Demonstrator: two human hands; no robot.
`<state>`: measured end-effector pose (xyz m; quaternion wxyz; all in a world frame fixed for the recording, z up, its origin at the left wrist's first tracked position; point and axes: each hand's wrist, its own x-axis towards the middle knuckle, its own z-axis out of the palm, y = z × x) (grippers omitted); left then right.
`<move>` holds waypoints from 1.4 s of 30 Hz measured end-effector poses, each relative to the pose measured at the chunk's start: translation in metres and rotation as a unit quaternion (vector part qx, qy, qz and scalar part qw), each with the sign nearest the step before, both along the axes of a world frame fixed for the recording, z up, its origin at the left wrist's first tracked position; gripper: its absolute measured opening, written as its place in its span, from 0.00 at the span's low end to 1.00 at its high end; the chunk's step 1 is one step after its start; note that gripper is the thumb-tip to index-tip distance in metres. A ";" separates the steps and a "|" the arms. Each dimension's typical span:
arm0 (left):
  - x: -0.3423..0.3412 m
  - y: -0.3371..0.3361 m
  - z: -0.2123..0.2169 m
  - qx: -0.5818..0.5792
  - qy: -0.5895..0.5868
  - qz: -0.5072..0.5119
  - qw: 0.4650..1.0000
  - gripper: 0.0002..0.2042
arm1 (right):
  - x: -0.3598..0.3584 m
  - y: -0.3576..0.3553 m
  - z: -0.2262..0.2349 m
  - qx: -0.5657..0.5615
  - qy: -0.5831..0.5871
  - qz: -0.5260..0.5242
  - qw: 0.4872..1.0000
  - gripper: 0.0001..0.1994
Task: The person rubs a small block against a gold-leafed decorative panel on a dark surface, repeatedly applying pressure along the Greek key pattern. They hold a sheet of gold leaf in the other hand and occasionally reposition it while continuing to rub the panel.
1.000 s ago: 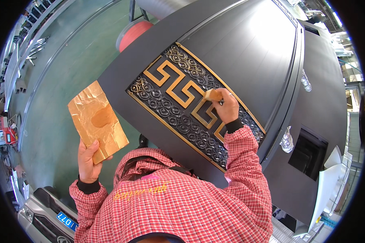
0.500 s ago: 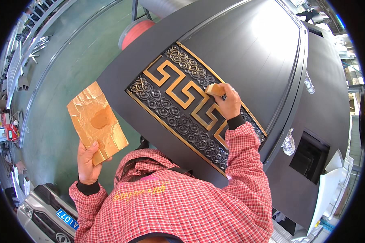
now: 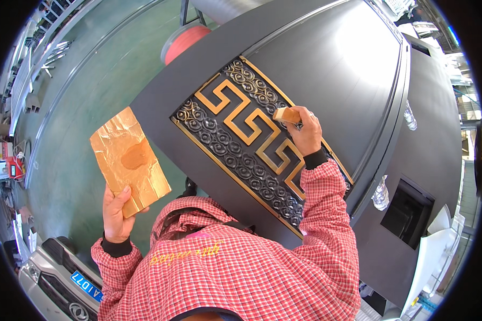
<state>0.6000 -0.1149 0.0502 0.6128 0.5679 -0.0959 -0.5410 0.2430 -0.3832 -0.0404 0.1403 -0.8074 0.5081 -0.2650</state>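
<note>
My left hand (image 3: 119, 213) grips the lower end of a flat, gold-coated palette board (image 3: 118, 131), thumb on top. A wet patch of gold-brown paint (image 3: 136, 155) lies on it. In my right hand (image 3: 307, 132) is a small sponge block (image 3: 287, 115), pale at one end and gold-brown elsewhere. It is over the upper edge of a carved decorative panel (image 3: 219, 140); whether it touches the surface I cannot tell. A raised gold key-pattern strip (image 3: 240, 115) runs along the panel's middle, between black rows of swirl relief with gold touches and thin gold borders.
The panel is set in a large dark grey metal door-like piece (image 3: 326, 48). On the right are a rectangular cut-out (image 3: 408, 214) and a crumpled foil-like wrapping (image 3: 381, 193). A red spool (image 3: 186, 44) stands beyond; a parked vehicle (image 3: 59, 283) is at lower left.
The sponge and my right hand have shifted slightly and the sponge has turned a little. The panel sits slightly further right in the view. My left hand keeps its hold on the palette board.
</note>
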 end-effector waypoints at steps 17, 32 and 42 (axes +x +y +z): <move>0.001 0.001 0.000 0.009 -0.003 0.009 1.000 0.24 | 0.025 0.011 0.005 -0.013 0.008 0.126 0.992 0.19; 0.004 0.003 -0.003 0.005 -0.001 0.010 1.000 0.24 | 0.035 0.007 0.002 -0.016 -0.012 0.099 0.995 0.18; 0.006 0.004 -0.003 0.009 -0.009 0.004 1.000 0.25 | 0.039 0.006 0.011 -0.039 -0.023 0.072 0.996 0.19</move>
